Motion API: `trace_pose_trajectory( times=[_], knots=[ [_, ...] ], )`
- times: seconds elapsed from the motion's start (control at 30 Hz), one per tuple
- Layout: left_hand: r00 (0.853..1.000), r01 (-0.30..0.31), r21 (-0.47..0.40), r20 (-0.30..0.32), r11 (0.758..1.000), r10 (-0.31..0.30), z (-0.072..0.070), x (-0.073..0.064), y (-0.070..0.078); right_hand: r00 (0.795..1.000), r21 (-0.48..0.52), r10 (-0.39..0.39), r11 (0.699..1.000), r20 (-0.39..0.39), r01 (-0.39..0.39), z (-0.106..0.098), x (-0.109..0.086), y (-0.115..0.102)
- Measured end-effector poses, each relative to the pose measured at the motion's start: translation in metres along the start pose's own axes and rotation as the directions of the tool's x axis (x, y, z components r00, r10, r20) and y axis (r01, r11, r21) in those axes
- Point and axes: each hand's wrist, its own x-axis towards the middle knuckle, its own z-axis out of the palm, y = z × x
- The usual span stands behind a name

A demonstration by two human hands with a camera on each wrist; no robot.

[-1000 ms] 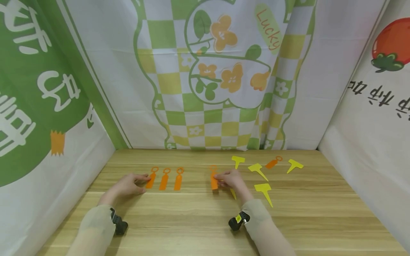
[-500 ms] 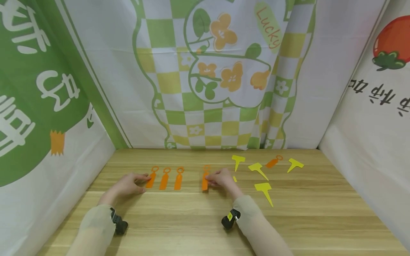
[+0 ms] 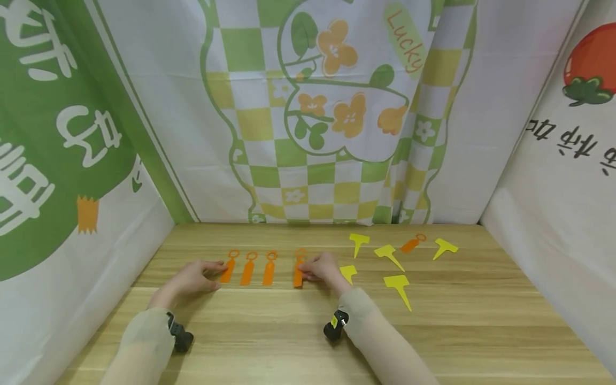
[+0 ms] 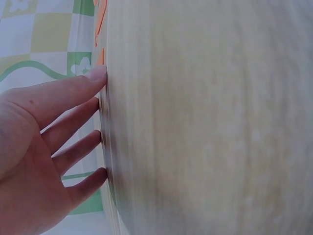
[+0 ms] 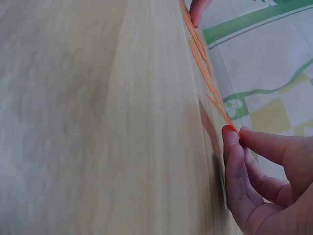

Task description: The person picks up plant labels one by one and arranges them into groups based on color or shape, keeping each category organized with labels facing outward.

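In the head view, my right hand (image 3: 326, 268) pinches an orange loop tag (image 3: 298, 278) by its right edge, ring end pointing away. The right wrist view has this tag (image 5: 222, 112) between thumb and fingertips, tilted close over the table with a shadow below. Three more orange tags lie in a row to its left: one on the right (image 3: 268, 274), one in the middle (image 3: 246, 275), one on the left (image 3: 228, 271). My left hand (image 3: 192, 279) rests at the leftmost tag, index fingertip on its edge. Its fingers (image 4: 73, 93) are extended and spread against the tabletop.
To the right lie several yellow T-shaped plant labels, one near the right hand (image 3: 348, 273) and one at the front (image 3: 397, 285). Another orange tag (image 3: 410, 245) lies among them. A patterned curtain (image 3: 317, 176) hangs along the back edge of the wooden table (image 3: 269, 342).
My right hand has carried the orange tag leftward toward the row, uncovering a yellow label behind it. The left hand has stayed in place.
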Motion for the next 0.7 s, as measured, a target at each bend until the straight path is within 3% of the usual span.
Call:
trace_pose_trajectory(
  times=[0.7],
  knots=[
    [1.000,-0.010,-0.021,0.001,1.000,0.010,-0.001,0.000,0.000,0.999,-0.092,-0.019,0.996,-0.047,0.015,0.025,0.003,-0.010]
  ],
)
